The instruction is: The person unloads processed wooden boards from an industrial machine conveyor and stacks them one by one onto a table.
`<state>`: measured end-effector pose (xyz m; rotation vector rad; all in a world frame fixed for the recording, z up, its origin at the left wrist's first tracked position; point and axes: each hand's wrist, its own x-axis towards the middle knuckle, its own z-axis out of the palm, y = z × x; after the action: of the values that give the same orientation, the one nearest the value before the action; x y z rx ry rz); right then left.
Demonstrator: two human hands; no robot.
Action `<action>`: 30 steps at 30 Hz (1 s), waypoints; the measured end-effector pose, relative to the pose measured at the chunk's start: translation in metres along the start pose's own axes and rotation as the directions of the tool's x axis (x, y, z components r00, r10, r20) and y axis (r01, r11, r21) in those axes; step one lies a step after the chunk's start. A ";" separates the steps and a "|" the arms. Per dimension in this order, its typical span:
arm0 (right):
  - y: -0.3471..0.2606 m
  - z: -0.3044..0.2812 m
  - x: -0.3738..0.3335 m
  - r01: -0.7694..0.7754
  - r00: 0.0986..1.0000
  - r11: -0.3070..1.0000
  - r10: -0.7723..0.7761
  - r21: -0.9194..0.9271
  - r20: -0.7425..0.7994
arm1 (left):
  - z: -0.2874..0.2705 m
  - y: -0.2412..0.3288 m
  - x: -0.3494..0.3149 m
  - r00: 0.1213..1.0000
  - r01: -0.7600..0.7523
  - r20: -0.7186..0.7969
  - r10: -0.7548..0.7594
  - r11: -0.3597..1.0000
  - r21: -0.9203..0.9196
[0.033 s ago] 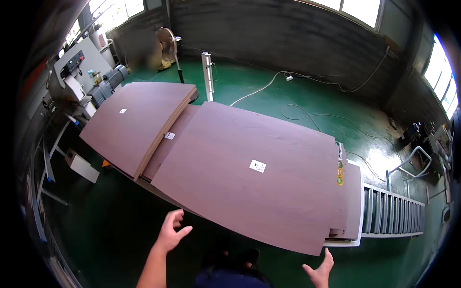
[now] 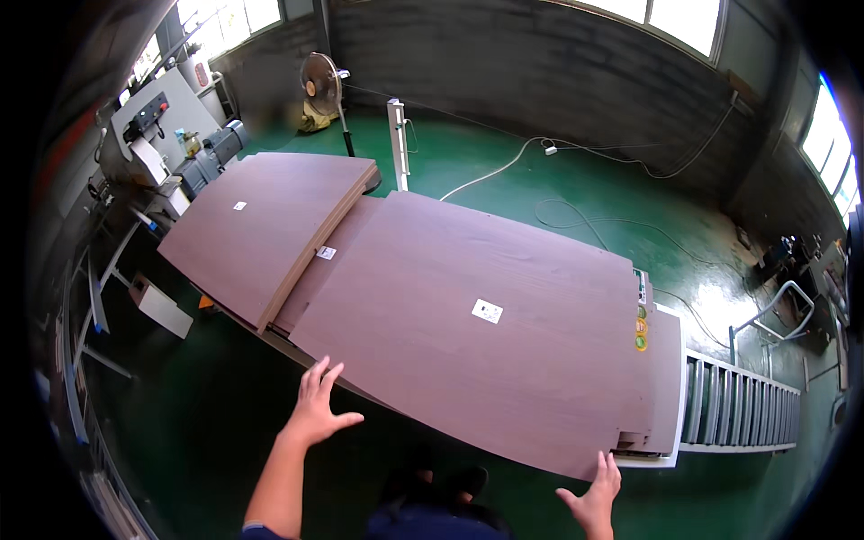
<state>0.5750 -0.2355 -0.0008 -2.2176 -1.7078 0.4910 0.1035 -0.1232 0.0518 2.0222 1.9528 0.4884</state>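
A large brown wood-grain panel [image 2: 468, 369] with a white label lies flat in front of me, on top of other brown boards. My left hand [image 2: 315, 405] is at its near edge, left of the middle, fingers stretched and thumb apart, holding nothing. At the panel's near right corner is my right hand [image 2: 594, 495], also open, its fingertips close to the corner; whether they touch it I cannot tell. Further left lies a stack of similar brown panels [image 2: 261, 225], its thick side facing the large panel.
A roller conveyor [image 2: 742, 405] runs off to the right beyond a white-edged machine bed [image 2: 666, 378]. Back left stand a grey machine [image 2: 171, 117] and a fan [image 2: 321, 83]. A white post [image 2: 398, 144] rises behind the panels. Cables [image 2: 504, 166] trail over the green floor.
Both hands have moved forward to the panel's near edge. The left hand's fingers have straightened from a curled pose. The panels look unmoved; the whole view has shifted slightly.
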 end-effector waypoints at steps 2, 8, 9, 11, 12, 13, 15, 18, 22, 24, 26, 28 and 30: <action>0.009 0.012 0.024 0.051 0.999 0.997 -0.052 -0.060 -0.010 | 0.008 -0.033 0.021 0.996 -0.073 0.062 0.058 0.958 0.278; 0.029 0.016 0.049 0.129 0.985 0.985 -0.140 -0.111 -0.103 | 0.047 -0.046 0.048 0.990 -0.108 -0.058 0.129 0.955 0.277; 0.031 0.018 0.053 0.097 0.984 0.991 -0.109 -0.089 -0.141 | 0.055 -0.045 0.053 0.984 -0.114 -0.099 0.147 0.954 0.278; 0.025 0.015 0.066 0.048 0.991 0.997 -0.055 -0.057 -0.124 | 0.063 -0.047 0.063 0.985 -0.100 -0.109 0.132 0.962 0.256; 0.025 0.013 0.071 0.040 0.993 0.997 -0.047 -0.064 -0.108 | 0.065 -0.043 0.063 0.988 -0.087 -0.099 0.115 0.964 0.251; 0.024 0.010 0.076 0.034 0.995 0.997 -0.040 -0.072 -0.092 | 0.065 -0.041 0.065 0.991 -0.072 -0.090 0.096 0.967 0.245; 0.028 0.007 0.083 0.035 0.996 0.999 -0.033 0.023 -0.081 | 0.065 -0.038 0.068 0.990 -0.075 -0.100 0.102 0.966 0.246; 0.032 0.014 0.083 0.053 0.991 0.994 -0.041 0.098 -0.124 | 0.066 -0.040 0.074 0.987 -0.099 -0.099 0.129 0.959 0.264; 0.041 0.021 0.080 0.043 0.994 0.991 -0.055 -0.128 -0.092 | 0.070 -0.045 0.063 0.983 -0.090 -0.133 0.126 0.964 0.249; -0.002 0.015 0.071 -0.032 0.995 0.978 0.012 -0.208 -0.095 | 0.070 -0.046 0.053 0.948 -0.169 -0.243 0.204 0.973 0.156; -0.033 0.031 0.068 0.048 0.975 0.975 -0.093 -0.219 -0.203 | 0.068 -0.044 0.035 0.913 -0.309 -0.308 0.266 0.946 -0.100; -0.084 0.056 0.072 0.160 0.943 0.963 -0.214 -0.218 -0.253 | 0.065 -0.053 -0.003 0.949 -0.311 -0.161 0.270 0.879 -0.361; -0.154 0.088 0.073 0.261 0.927 0.965 -0.250 0.001 -0.278 | 0.074 -0.089 -0.051 0.965 -0.246 -0.013 0.263 0.880 -0.407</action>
<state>0.4199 -0.1239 -0.0195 -1.8926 -1.7813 0.1408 0.0540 -0.1682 -0.0557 1.9943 1.4135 0.8282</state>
